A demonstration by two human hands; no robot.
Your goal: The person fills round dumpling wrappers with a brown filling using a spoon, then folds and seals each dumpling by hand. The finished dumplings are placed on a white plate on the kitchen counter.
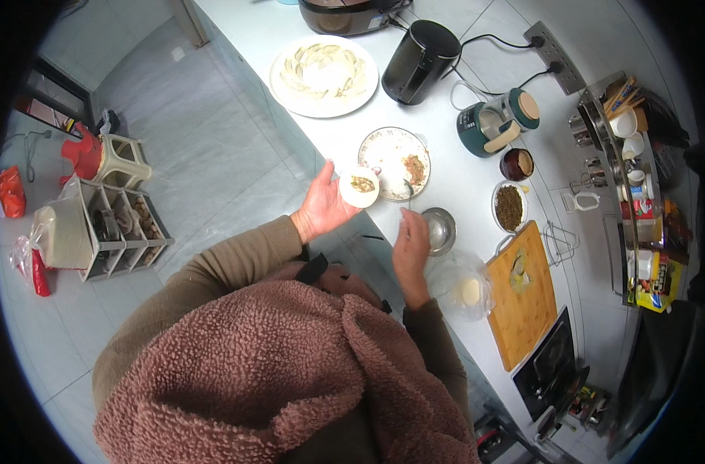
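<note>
On the fingers of my left hand (327, 203), held palm up, lies a round dumpling wrapper (352, 196) with a small heap of filling (362, 184) on it. My right hand (411, 240) grips the handle of a metal spoon (409, 189), whose tip rests at the near rim of a patterned plate (384, 149). Some meat filling (415, 168) remains on that plate's right side. Just beyond my right hand stands a metal bowl (443, 231). A clear plastic bag (445, 283) holding a pale round stack of wrappers (468, 291) lies nearer to me. Folded dumplings (302, 59) form rings on a large white plate (277, 95).
A black kettle (420, 64), a green glass-bodied pot (481, 130), a dark jar (516, 164) and a dish of dark dried bits (508, 207) stand along the counter. A wooden cutting board (526, 319) lies at the right. A storage rack (126, 232) stands on the floor at left.
</note>
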